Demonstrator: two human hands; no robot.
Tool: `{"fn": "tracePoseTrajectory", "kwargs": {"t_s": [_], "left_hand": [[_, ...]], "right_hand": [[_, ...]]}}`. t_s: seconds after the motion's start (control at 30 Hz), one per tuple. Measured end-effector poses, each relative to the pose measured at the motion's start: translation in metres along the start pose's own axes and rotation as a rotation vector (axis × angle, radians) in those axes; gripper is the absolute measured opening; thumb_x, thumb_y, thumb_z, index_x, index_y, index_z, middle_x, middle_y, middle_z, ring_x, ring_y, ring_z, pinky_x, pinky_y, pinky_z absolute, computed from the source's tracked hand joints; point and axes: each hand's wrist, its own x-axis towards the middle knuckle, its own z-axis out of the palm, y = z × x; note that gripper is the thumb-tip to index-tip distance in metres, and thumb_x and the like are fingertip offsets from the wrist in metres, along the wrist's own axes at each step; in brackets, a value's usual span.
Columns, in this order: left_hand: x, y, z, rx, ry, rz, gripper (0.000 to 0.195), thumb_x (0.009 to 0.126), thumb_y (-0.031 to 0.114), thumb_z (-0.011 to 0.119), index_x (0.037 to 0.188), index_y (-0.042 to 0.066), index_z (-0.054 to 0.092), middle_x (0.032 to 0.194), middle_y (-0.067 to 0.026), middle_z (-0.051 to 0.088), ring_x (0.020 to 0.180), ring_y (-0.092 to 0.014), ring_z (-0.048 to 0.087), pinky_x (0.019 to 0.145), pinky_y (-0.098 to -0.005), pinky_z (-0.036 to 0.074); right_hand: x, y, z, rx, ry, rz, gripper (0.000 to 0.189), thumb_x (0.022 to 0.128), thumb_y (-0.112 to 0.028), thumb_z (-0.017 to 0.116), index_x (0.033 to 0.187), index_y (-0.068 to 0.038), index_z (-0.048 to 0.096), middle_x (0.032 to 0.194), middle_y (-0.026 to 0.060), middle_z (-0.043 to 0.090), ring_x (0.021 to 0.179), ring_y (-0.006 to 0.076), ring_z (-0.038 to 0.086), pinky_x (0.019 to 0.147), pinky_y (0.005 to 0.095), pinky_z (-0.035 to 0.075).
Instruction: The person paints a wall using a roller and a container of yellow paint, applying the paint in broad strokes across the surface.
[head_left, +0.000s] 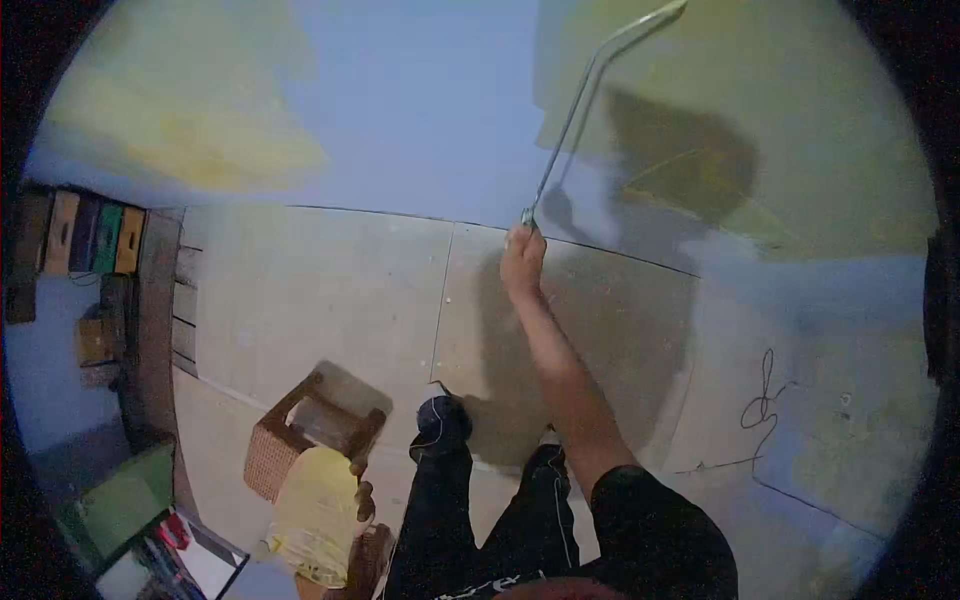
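Observation:
My right hand (525, 259) is closed around the lower end of a long bent metal rod (574, 112), which looks like a paint roller's frame. The rod slants up and right in front of the wall (420, 105), and its far end reaches the top edge of the picture. Whether a roller sleeve sits there cannot be seen. Olive-yellow paint (817, 135) covers much of the blue wall in patches. Shadows of my arm and the rod fall on the wall and floor. My left hand is out of view.
A wooden stool or chair with woven sides (274, 454) stands left of my feet, bearing a crumpled yellow plastic-like bundle (319, 510). Thin cord (757, 412) lies in loops at right. Coloured crates (97, 232) and a green box (124, 495) are at far left.

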Motion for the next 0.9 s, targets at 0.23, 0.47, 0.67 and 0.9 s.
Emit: {"fn": "tracePoseTrajectory", "kwargs": {"t_s": [0.23,0.47,0.67,0.9], "left_hand": [[-0.021,0.051,0.020,0.027,0.032,-0.034,0.052,0.097,0.036,0.042,0.144,0.013,0.035,0.126,-0.0111,0.050,0.099,-0.031,0.057,0.080,-0.0430,0.052],[-0.046,0.054,0.008,0.006,0.030,-0.035,0.052,0.097,0.036,0.042,0.143,0.013,0.036,0.126,-0.0111,0.051,0.099,-0.031,0.058,0.080,-0.0427,0.052],[-0.082,0.023,-0.005,-0.020,0.015,-0.005,0.051,0.097,0.036,0.042,0.143,0.013,0.037,0.126,-0.0111,0.051,0.099,-0.030,0.058,0.080,-0.0424,0.051],[-0.095,-0.015,-0.011,-0.039,0.022,-0.070,0.051,0.097,0.036,0.043,0.143,0.013,0.037,0.125,-0.0111,0.052,0.099,-0.029,0.058,0.080,-0.0421,0.051]], "right_hand": [[-0.061,0.018,0.020,0.118,-0.195,0.217,0.024,0.099,-0.026,0.043,0.087,-0.005,0.045,0.076,0.0045,0.043,0.071,0.0178,0.044,0.064,0.0385,0.038],[-0.177,0.059,-0.017,0.071,-0.181,0.162,0.040,0.101,-0.032,0.040,0.073,-0.003,0.043,0.060,0.0029,0.038,0.055,0.0159,0.039,0.050,0.0368,0.031],[-0.011,-0.132,0.047,-0.071,-0.020,-0.067,0.038,0.101,-0.026,0.037,0.076,0.001,0.045,0.070,0.0135,0.045,0.068,0.0256,0.045,0.066,0.0404,0.038],[-0.124,-0.001,-0.026,-0.327,-0.189,0.143,0.043,0.101,-0.030,0.039,0.112,0.006,0.059,0.089,0.0281,0.062,0.089,0.0399,0.061,0.077,0.0458,0.046]]}}
